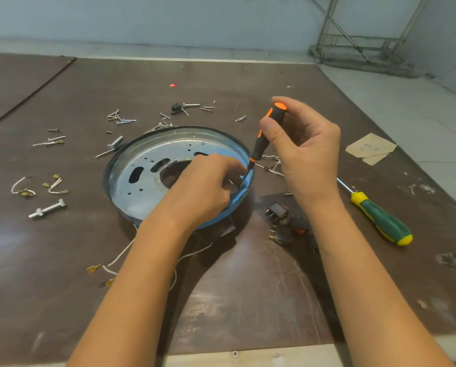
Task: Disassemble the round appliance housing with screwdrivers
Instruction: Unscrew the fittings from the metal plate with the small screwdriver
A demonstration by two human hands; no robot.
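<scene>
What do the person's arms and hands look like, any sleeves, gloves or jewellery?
Both arms are bare up to the frame's edge: no sleeves show. The left hand and right hand wear no gloves, and no rings, watch or wristbands are visible.

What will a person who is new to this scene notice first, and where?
The round metal housing lies at the centre, loose screws scattered behind it. At its right rim the right hand holds a black and orange screwdriver nearly upright, and the left hand curls by its tip. A green screwdriver lies further right.
</scene>
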